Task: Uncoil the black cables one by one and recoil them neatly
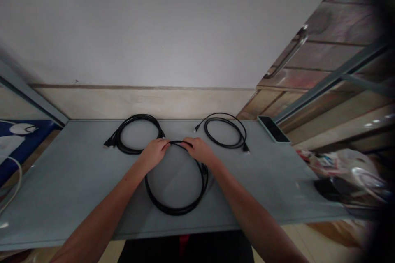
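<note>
Cables number three, two hands gripping one.

One head-worn camera used: tabletop viewed from above its near edge, forward and down; left hand and right hand framed at close range, wall faced beyond.

At the far right corner of the tabletop I see a phone with a pale edge, lying dark screen up. Behind rises a plain grey wall with a cream band along its foot. To my right, a metal handle sits on brownish panelling; below it, a whitish plastic bag is too blurred for me to read. On my left, a white cord curves near something blue.
</note>
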